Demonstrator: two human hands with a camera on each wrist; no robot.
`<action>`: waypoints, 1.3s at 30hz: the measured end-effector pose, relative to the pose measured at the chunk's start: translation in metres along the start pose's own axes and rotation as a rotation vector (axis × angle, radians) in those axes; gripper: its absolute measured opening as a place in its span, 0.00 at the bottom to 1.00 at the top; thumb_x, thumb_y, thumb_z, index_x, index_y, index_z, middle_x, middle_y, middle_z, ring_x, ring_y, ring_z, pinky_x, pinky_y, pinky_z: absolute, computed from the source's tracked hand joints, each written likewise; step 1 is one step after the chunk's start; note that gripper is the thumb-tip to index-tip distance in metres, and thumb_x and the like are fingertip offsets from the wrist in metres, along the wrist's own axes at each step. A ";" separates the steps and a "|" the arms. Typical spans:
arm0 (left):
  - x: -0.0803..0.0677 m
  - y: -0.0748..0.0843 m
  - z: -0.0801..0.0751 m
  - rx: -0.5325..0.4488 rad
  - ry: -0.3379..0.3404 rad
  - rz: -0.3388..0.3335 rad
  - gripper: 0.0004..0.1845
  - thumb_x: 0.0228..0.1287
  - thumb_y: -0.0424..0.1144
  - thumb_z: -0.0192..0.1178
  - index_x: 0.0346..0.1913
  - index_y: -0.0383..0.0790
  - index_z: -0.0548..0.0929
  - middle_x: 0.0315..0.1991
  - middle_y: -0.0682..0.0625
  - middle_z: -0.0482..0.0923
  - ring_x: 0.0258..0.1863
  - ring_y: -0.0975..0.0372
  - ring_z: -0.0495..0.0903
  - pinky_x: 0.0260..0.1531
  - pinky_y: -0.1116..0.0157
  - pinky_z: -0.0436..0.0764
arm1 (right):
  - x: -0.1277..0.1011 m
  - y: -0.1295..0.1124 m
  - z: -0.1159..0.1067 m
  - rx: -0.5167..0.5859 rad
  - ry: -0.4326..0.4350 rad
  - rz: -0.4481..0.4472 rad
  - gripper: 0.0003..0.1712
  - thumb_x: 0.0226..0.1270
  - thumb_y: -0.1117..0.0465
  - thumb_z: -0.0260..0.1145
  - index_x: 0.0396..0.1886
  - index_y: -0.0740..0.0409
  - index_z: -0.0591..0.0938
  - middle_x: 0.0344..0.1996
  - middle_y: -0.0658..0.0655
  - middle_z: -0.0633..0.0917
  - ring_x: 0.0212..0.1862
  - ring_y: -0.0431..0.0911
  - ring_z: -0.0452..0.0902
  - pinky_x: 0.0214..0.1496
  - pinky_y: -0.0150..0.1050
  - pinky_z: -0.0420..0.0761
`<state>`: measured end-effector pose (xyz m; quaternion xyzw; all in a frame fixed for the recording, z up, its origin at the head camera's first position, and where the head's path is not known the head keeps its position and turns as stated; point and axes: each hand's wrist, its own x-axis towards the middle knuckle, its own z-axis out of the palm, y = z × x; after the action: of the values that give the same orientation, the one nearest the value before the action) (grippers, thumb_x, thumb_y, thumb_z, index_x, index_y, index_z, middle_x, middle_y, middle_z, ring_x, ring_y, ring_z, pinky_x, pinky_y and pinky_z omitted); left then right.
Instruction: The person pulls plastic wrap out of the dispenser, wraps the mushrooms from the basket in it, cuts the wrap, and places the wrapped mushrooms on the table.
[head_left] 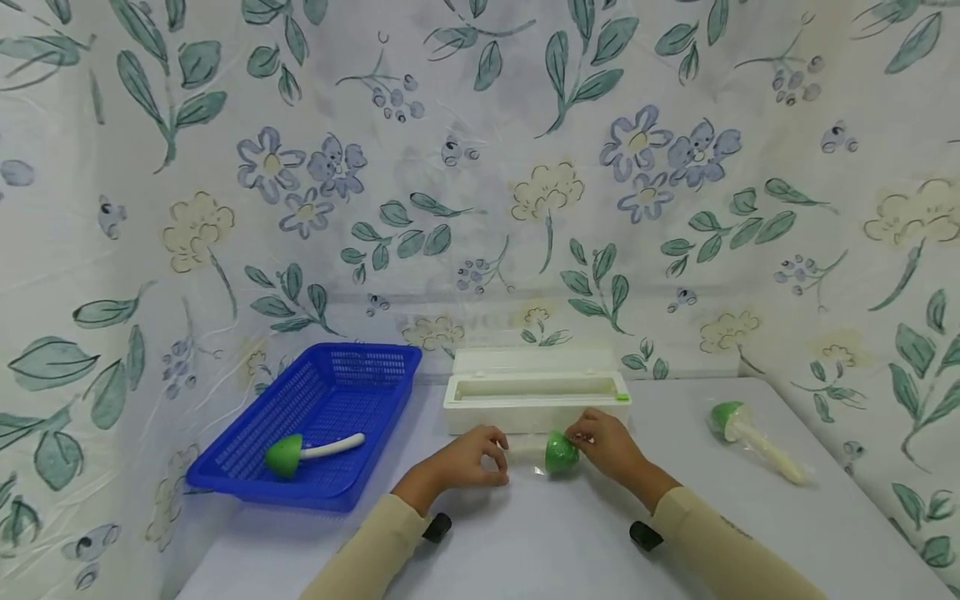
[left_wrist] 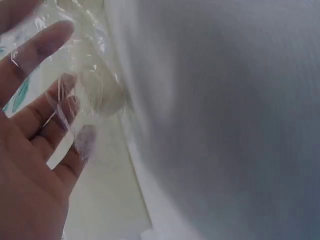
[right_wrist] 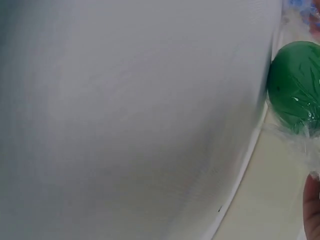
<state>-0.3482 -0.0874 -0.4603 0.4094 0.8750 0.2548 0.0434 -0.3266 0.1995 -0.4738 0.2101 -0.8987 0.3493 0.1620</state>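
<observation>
While both hands (head_left: 540,454) grip wrapped green toy (head_left: 561,454), dispenser box (head_left: 534,402) just behind, bare table (head_left: 570,542) nearer.

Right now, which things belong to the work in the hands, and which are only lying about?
In use: green-capped toy mushroom, clear film round it, left hand, right hand, white film dispenser box.
Lying about: blue basket holding a mushroom; wrapped mushroom at right.

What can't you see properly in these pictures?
- Head view: the white stem of the green toy between the hands; the left hand covers it.
- Left wrist view: what lies under the clear film; blurred.
- Right wrist view: the right hand; cut off by the edge.
</observation>
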 end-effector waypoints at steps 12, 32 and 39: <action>0.027 0.004 0.016 -0.008 0.065 -0.173 0.26 0.59 0.37 0.68 0.60 0.42 0.75 0.46 0.50 0.79 0.36 0.63 0.77 0.37 0.63 0.77 | -0.002 -0.003 -0.005 -0.132 -0.001 0.068 0.09 0.60 0.68 0.71 0.31 0.50 0.80 0.27 0.41 0.75 0.31 0.37 0.70 0.33 0.34 0.75; 0.033 0.017 0.021 0.171 0.028 -0.198 0.09 0.59 0.44 0.67 0.35 0.42 0.88 0.20 0.59 0.77 0.21 0.68 0.70 0.25 0.67 0.72 | -0.011 -0.023 -0.001 0.081 -0.133 0.084 0.24 0.64 0.69 0.59 0.61 0.64 0.77 0.34 0.47 0.80 0.35 0.39 0.73 0.39 0.37 0.77; 0.026 0.012 0.020 0.032 0.072 -0.184 0.08 0.60 0.40 0.67 0.35 0.38 0.87 0.20 0.58 0.73 0.22 0.68 0.67 0.25 0.68 0.70 | -0.006 -0.020 -0.020 0.501 -0.154 0.167 0.17 0.73 0.72 0.52 0.57 0.73 0.76 0.44 0.63 0.83 0.46 0.54 0.82 0.47 0.43 0.81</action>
<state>-0.3514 -0.0530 -0.4685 0.3184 0.9139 0.2501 0.0288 -0.3085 0.2012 -0.4514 0.1949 -0.8083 0.5556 0.0067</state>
